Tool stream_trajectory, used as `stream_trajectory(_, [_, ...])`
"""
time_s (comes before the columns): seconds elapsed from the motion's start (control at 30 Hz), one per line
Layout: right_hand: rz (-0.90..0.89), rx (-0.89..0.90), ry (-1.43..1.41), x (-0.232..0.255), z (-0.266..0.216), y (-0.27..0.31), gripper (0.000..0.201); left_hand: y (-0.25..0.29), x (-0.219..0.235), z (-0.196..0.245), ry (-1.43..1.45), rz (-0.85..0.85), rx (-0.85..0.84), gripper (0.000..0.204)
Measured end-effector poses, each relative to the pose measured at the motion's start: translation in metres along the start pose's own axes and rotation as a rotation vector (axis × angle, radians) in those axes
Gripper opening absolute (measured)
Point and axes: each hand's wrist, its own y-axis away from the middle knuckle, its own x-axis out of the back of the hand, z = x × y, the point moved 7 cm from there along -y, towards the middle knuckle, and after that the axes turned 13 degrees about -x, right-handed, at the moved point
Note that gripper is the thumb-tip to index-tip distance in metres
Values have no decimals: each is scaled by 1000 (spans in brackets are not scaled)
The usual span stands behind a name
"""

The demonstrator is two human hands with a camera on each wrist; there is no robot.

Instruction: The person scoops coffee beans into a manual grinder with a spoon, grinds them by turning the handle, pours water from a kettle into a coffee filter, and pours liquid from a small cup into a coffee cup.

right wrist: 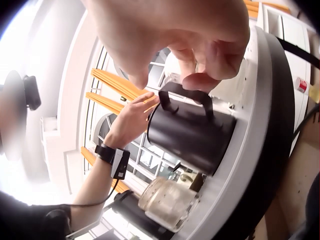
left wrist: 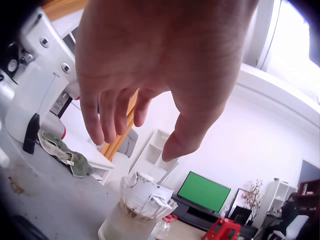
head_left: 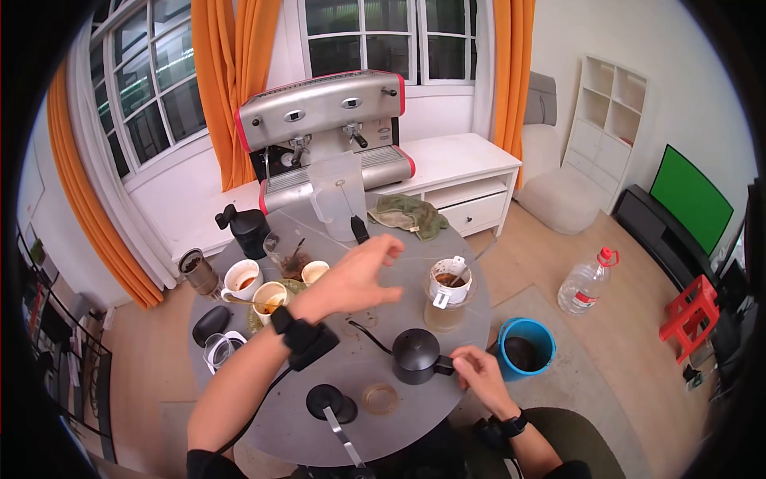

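My left hand (head_left: 351, 275) reaches over the middle of the table (head_left: 279, 407), its fingers loosely bent and nothing in them. To its right, a white coffee dripper (head_left: 449, 295) with brown grounds and a spoon inside sits on a clear server (head_left: 444, 319). A black gooseneck kettle (head_left: 416, 355) stands in front of the dripper, spout toward the left. My right hand (head_left: 483, 379) is at the kettle's handle (right wrist: 187, 92). In the right wrist view, bent fingertips meet the handle's edge, while the thumb hangs apart from it.
A tall clear pitcher (head_left: 339, 199) and a green cloth (head_left: 408, 217) occupy the far side. Several cups, including a white cup (head_left: 242, 279), stand at the left near a black grinder (head_left: 246, 233). A small glass (head_left: 381, 398) is near the front. A blue bucket (head_left: 527, 349) stands on the floor.
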Motion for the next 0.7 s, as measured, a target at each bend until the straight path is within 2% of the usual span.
stream_trajectory(0.03, [85, 32, 36, 14, -4, -2, 21, -8, -9, -4, -1, 3, -1, 54])
stream_trajectory(0.07, [171, 68, 72, 28, -9, -6, 27, -17, -23, -9, -40, -70, -3, 67])
stream_trajectory(0.1, [174, 73, 73, 35, -14, -13, 27, -25, -37, -12, -78, -145, -8, 81])
stream_trajectory(0.13, [264, 125, 237, 45, -25, -20, 38, -31, -45, -13, -79, -146, -15, 81])
stream_trajectory(0.17, [357, 173, 398, 53, -34, -27, 49, -36, -54, -15, -51, -138, 7, 91])
stream_trajectory(0.2, [365, 176, 392, 58, -36, -37, 49, -40, -61, -17, -25, -131, 28, 101])
stream_trajectory(0.27, [408, 387, 631, 55, -50, -51, 74, -46, -72, -18, 20, -127, 36, 105])
stream_trajectory(0.37, [303, 358, 701, 46, -48, -79, 84, -51, -82, -22, 77, -120, 56, 109])
stream_trajectory(0.47, [192, 292, 647, 36, -47, -95, 86, -56, -89, -21, 80, -112, 43, 108])
stream_trajectory(0.7, [126, 313, 521, 26, -56, -94, 89, -59, -94, -20, 68, -54, 69, 103])
